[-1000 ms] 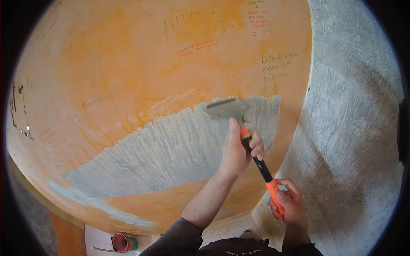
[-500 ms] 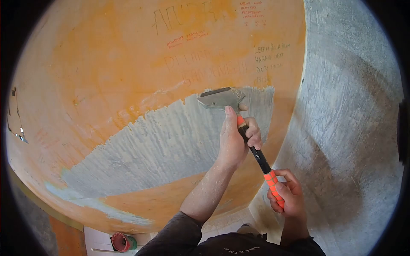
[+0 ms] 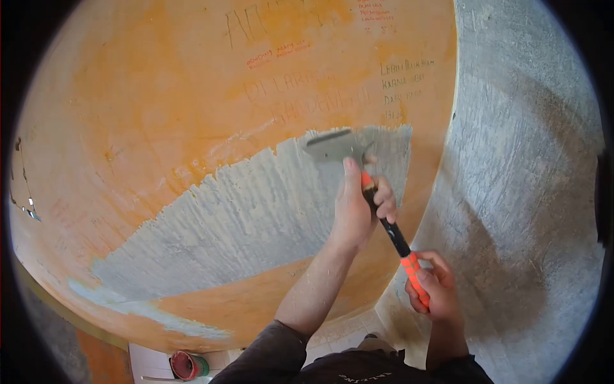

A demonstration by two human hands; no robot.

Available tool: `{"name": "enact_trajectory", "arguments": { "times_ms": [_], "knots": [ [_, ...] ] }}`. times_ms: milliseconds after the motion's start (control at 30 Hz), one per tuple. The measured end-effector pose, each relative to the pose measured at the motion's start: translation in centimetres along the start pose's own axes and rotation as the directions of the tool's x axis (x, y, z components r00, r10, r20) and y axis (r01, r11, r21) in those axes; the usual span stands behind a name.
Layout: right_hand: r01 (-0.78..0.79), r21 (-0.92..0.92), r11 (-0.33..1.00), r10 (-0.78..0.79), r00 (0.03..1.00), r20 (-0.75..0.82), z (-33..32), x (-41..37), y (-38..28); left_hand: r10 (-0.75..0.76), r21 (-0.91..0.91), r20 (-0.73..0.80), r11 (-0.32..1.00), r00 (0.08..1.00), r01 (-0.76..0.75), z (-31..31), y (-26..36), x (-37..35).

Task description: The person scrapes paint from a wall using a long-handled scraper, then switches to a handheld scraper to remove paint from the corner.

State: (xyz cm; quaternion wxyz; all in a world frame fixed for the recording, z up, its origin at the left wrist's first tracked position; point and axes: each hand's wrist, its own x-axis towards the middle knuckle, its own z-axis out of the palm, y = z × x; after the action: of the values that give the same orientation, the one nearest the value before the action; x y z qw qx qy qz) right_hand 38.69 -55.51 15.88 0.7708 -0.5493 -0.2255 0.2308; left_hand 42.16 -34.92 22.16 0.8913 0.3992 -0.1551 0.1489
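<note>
Scraper [image 3: 332, 147], one only, blade pressed to the orange wall [image 3: 160, 96] just above the left hand [image 3: 357, 214], at the top edge of the single scraped grey patch [image 3: 243, 217] lying to that hand's left. Two hands, both clenched on the orange-and-black handle: left high up near the blade with thumb stretched along the neck, right hand [image 3: 432, 288] wrapped round the handle's end, lower and rightward. Beyond the right hand, one bare grey wall [image 3: 524, 160]; far below the left, one red container [image 3: 187, 365].
</note>
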Motion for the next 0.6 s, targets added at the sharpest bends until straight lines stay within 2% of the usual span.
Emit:
{"name": "enact_trajectory", "arguments": {
  "times_ms": [33,67,133,267,333,500,600],
  "knots": [
    [0.0,0.018,1.0,0.0,1.0,-0.003,0.1,-0.1,-0.4,0.039,0.07,0.017,0.997,0.999,-0.04,0.4,0.2,0.2],
    [-0.01,0.01,1.0,0.01,1.0,-0.006,-0.2,-0.3,-0.3,0.038,0.059,0.01,0.998,0.999,-0.038,0.4,-0.1,0.0],
    [0.039,-0.035,0.999,-0.039,0.999,0.012,-0.6,-0.4,0.4,-0.04,-0.042,-0.051,0.998,0.998,0.037,0.2,-0.4,-0.2],
    [-0.009,0.029,1.0,0.009,1.0,0.001,-0.6,-0.6,0.7,-0.108,-0.123,-0.039,0.987,0.993,0.102,0.1,-0.5,-0.5],
    [-0.019,0.078,0.997,0.018,1.0,0.018,-0.1,-0.3,-0.3,-0.025,-0.044,0.038,0.999,0.999,0.027,0.6,0.1,0.3],
    [0.006,0.019,1.0,-0.006,1.0,-0.028,0.4,-1.0,1.5,-0.079,-0.065,-0.043,0.995,0.996,0.076,-0.3,-0.9,-1.0],
    [-0.007,0.01,1.0,0.007,1.0,-0.023,0.3,-0.3,1.1,-0.055,-0.104,0.039,0.993,0.998,0.059,-0.3,-0.1,0.1]
  ]
}}
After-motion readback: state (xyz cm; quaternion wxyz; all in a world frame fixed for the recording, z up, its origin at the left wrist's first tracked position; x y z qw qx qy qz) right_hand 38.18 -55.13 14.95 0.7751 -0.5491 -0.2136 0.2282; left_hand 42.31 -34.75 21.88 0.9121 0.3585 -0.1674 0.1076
